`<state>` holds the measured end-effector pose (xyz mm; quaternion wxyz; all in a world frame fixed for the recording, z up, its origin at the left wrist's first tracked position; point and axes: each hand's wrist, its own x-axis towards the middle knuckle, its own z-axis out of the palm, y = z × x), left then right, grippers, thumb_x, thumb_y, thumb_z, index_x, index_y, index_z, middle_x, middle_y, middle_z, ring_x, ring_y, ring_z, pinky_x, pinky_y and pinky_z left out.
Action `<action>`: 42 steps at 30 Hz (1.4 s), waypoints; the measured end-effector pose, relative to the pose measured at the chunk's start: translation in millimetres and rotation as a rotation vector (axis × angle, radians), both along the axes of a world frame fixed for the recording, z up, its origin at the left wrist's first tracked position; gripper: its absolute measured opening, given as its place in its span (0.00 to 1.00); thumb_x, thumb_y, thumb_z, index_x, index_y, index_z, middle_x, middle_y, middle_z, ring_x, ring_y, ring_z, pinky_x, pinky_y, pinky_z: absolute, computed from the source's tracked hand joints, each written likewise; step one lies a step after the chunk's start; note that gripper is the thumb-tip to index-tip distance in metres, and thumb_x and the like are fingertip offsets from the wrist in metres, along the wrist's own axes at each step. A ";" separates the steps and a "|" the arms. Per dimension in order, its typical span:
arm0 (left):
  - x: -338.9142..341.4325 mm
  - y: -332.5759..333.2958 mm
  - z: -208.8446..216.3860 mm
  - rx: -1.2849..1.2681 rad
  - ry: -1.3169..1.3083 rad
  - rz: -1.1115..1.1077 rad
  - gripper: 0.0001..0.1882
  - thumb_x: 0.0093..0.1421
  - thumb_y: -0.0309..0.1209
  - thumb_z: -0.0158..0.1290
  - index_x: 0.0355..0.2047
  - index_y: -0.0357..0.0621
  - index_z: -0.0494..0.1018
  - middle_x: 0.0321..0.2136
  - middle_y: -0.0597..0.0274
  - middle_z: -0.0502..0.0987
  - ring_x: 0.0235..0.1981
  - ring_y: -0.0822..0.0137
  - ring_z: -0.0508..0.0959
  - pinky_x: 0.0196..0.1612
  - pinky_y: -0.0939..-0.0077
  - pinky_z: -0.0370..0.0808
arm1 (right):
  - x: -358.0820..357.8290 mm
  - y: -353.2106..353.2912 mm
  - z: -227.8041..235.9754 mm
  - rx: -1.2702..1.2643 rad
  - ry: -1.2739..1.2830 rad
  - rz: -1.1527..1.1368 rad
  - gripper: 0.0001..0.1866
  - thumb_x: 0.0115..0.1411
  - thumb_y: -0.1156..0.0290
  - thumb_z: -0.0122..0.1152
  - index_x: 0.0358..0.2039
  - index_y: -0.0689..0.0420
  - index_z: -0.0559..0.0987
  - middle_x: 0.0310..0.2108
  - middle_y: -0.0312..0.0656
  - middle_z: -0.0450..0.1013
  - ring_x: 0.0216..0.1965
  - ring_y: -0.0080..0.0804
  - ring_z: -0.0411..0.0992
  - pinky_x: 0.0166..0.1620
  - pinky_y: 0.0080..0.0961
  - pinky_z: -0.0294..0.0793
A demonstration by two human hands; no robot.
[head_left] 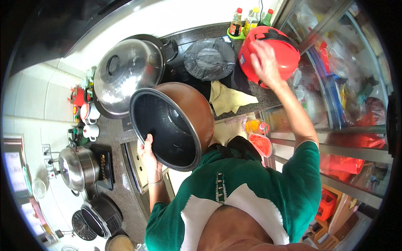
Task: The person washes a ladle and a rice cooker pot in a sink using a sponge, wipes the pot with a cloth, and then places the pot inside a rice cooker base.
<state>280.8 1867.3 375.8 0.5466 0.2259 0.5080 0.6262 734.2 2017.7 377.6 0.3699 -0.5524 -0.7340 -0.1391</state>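
Note:
My left hand [148, 157] grips the rim of a large inner cooking pot [203, 111], brown outside and dark inside. The pot is tilted, its bare inside facing left. My right hand [264, 62] is at the red rice cooker [284, 60] on the counter, fingers stretched out over its near left side. Whether the fingertips touch the cooker I cannot tell. The cooker's lid is down, with a black handle on top. Left of it lies a round thing wrapped in a dark plastic bag [209, 58]. A yellowish cloth [230, 99] lies at the counter's edge.
A big wok with a domed steel lid [125, 75] stands behind the pot. Sauce bottles [236, 23] stand beside the cooker. On the left counter are a steel pot [78, 167] and a black cooker [102, 215]. Glass-fronted shelves [335, 83] with bags rise on the right.

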 end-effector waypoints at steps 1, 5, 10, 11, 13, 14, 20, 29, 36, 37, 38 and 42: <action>0.8 11.4 5.2 0.015 -0.007 -0.027 0.12 0.64 0.26 0.55 0.47 0.39 0.75 0.41 0.60 0.80 0.38 0.69 0.80 0.43 0.76 0.78 | 16.1 11.1 5.0 -0.013 -0.010 -0.085 0.22 0.63 0.67 0.57 0.56 0.60 0.72 0.56 0.51 0.68 0.60 0.50 0.64 0.63 0.41 0.63; -1.9 39.5 21.5 0.103 0.060 -0.062 0.12 0.63 0.30 0.57 0.46 0.42 0.76 0.40 0.59 0.81 0.37 0.67 0.81 0.40 0.74 0.80 | 70.8 53.3 11.3 -0.117 -0.104 -0.248 0.28 0.63 0.50 0.52 0.54 0.59 0.75 0.53 0.52 0.71 0.59 0.50 0.64 0.62 0.48 0.58; 9.1 46.3 41.6 0.099 0.175 0.063 0.12 0.62 0.30 0.58 0.46 0.43 0.75 0.40 0.59 0.80 0.37 0.67 0.81 0.40 0.72 0.80 | 92.0 76.6 12.3 -0.323 -0.269 -0.343 0.31 0.62 0.40 0.50 0.49 0.57 0.79 0.49 0.51 0.74 0.56 0.47 0.69 0.59 0.47 0.63; 9.9 45.7 46.2 0.082 0.191 0.083 0.10 0.62 0.30 0.59 0.44 0.45 0.75 0.38 0.60 0.80 0.37 0.67 0.81 0.40 0.72 0.80 | 93.4 81.5 13.9 -0.359 -0.244 -0.322 0.32 0.62 0.39 0.50 0.47 0.57 0.79 0.49 0.51 0.75 0.55 0.48 0.69 0.58 0.48 0.63; 11.2 43.2 49.0 0.088 0.221 0.114 0.13 0.64 0.30 0.56 0.47 0.39 0.75 0.41 0.58 0.80 0.38 0.68 0.80 0.42 0.75 0.78 | 95.1 86.9 17.7 -0.426 -0.209 -0.310 0.36 0.59 0.34 0.50 0.44 0.57 0.80 0.46 0.50 0.77 0.53 0.49 0.72 0.55 0.51 0.67; 12.8 43.8 50.3 0.099 0.229 0.126 0.13 0.64 0.30 0.56 0.47 0.39 0.75 0.41 0.58 0.80 0.37 0.68 0.80 0.41 0.74 0.79 | 96.2 91.0 20.1 -0.484 -0.219 -0.315 0.37 0.59 0.33 0.49 0.43 0.57 0.80 0.44 0.50 0.77 0.51 0.49 0.73 0.54 0.52 0.67; 38.9 53.9 65.4 0.058 0.233 0.227 0.12 0.63 0.30 0.57 0.46 0.39 0.75 0.38 0.59 0.80 0.36 0.66 0.81 0.39 0.73 0.80 | 113.0 118.9 29.4 -0.739 -0.209 -0.196 0.41 0.54 0.28 0.50 0.35 0.60 0.83 0.37 0.52 0.80 0.43 0.48 0.78 0.47 0.44 0.74; 51.8 83.1 85.2 0.147 0.239 0.150 0.16 0.63 0.30 0.57 0.50 0.39 0.73 0.42 0.59 0.79 0.40 0.66 0.80 0.43 0.72 0.80 | 122.7 140.8 41.5 -1.023 0.101 0.065 0.32 0.57 0.42 0.61 0.16 0.62 0.76 0.13 0.38 0.67 0.14 0.26 0.64 0.21 0.26 0.63; 45.0 121.1 102.8 0.171 0.271 0.085 0.15 0.61 0.30 0.58 0.48 0.38 0.75 0.43 0.58 0.79 0.42 0.66 0.80 0.46 0.71 0.79 | 134.0 139.5 51.0 -1.032 0.090 0.080 0.31 0.53 0.41 0.62 0.33 0.62 0.83 0.24 0.45 0.75 0.25 0.33 0.73 0.34 0.32 0.72; 44.7 128.9 104.7 0.191 0.278 0.068 0.15 0.61 0.29 0.59 0.47 0.38 0.75 0.43 0.58 0.79 0.43 0.66 0.80 0.47 0.71 0.79 | 138.3 138.6 54.0 -1.017 0.108 0.073 0.32 0.53 0.41 0.62 0.31 0.64 0.82 0.23 0.45 0.75 0.25 0.33 0.72 0.33 0.32 0.72; 49.2 138.3 105.2 0.196 0.268 0.043 0.15 0.61 0.29 0.59 0.47 0.37 0.75 0.43 0.58 0.79 0.43 0.66 0.80 0.48 0.72 0.78 | 144.9 136.4 53.6 -1.006 0.126 0.060 0.33 0.53 0.41 0.62 0.28 0.67 0.81 0.23 0.44 0.74 0.25 0.33 0.72 0.32 0.32 0.72; 74.3 169.2 123.8 0.212 0.283 -0.028 0.18 0.60 0.29 0.59 0.49 0.35 0.73 0.44 0.57 0.79 0.44 0.65 0.79 0.49 0.74 0.77 | 167.4 120.1 75.2 -0.962 0.367 0.162 0.23 0.61 0.49 0.62 0.32 0.61 0.81 0.24 0.33 0.74 0.25 0.18 0.70 0.30 0.21 0.70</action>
